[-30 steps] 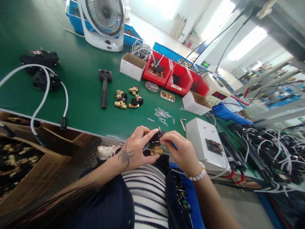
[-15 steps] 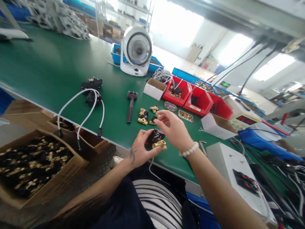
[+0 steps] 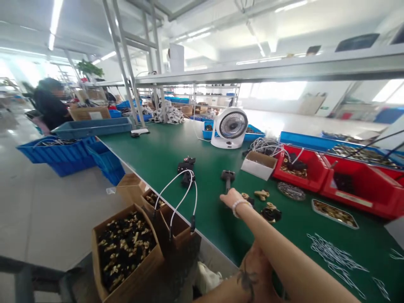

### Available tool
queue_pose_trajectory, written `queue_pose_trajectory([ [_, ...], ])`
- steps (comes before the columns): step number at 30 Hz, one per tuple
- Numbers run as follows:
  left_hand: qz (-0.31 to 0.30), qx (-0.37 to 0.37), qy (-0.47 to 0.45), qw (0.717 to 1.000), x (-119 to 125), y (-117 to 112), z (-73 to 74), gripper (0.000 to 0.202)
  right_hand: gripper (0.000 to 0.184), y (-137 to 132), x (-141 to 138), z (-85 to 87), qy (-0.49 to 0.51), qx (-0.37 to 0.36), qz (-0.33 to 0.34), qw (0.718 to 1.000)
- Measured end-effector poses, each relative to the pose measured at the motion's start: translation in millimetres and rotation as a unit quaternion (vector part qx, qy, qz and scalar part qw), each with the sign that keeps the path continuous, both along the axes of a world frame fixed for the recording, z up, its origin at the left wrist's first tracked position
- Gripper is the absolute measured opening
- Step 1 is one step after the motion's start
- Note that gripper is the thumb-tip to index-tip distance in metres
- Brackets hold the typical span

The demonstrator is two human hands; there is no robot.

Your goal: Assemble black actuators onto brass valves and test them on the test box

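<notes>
My right hand [image 3: 229,197] is stretched far forward over the green table [image 3: 176,155] and rests on the handle of a black mallet [image 3: 227,175]. Its fingers are hidden behind the back of the hand. A white bead bracelet sits on its wrist. My left hand [image 3: 252,269], with a spider tattoo, stays close to my body near the table's front edge. My right forearm covers most of it, so its fingers and whatever it holds are hidden. Brass fittings [image 3: 262,194] with black parts lie just right of my right hand.
Cardboard boxes of brass parts [image 3: 124,248] stand below the table edge, with white cables [image 3: 179,189] hanging over it. Red bins [image 3: 318,172], a small white box [image 3: 257,165] and a white fan [image 3: 229,128] stand further back. Metal clips [image 3: 334,256] lie at the right. Another person [image 3: 50,103] works far left.
The view swung up and left. My right hand left the black-and-brass part and reached forward to the mallet handle. My left hand dropped low under the right forearm.
</notes>
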State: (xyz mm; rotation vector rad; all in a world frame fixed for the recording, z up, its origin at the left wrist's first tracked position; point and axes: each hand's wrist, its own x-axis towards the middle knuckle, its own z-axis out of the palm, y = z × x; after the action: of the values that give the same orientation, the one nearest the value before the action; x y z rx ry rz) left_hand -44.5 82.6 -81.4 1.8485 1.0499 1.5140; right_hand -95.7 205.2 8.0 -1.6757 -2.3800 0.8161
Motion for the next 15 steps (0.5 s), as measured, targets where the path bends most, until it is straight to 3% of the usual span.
queue_pose_trajectory([
  [2,0.006,-0.002,-0.048,0.999,1.2,-0.3,-1.5,0.095,0.016,-3.9,7.5,15.0,0.075,-0.047,-0.016,0.996],
  [5,0.008,-0.034,-0.043,0.998,1.3,-0.2,-3.9,0.098,0.019,-24.7,36.9,42.7,0.182,-0.089,-0.018,0.979],
  [7,0.013,-0.044,-0.032,0.998,0.0,-2.0,-2.8,0.098,0.010,-47.1,73.8,57.3,0.261,-0.078,-0.023,0.962],
  [10,0.025,-0.065,-0.013,0.997,0.7,-10.1,4.9,0.092,0.036,-86.7,147.5,69.1,0.399,-0.044,-0.034,0.915],
  [12,0.039,-0.104,-0.016,0.994,5.5,-16.8,10.6,0.085,0.047,-115.4,196.9,71.6,0.393,-0.035,-0.051,0.917],
  [15,0.015,-0.134,-0.047,0.990,19.5,-24.5,14.3,0.077,0.049,-158.5,255.3,68.8,0.301,-0.012,-0.112,0.947],
])
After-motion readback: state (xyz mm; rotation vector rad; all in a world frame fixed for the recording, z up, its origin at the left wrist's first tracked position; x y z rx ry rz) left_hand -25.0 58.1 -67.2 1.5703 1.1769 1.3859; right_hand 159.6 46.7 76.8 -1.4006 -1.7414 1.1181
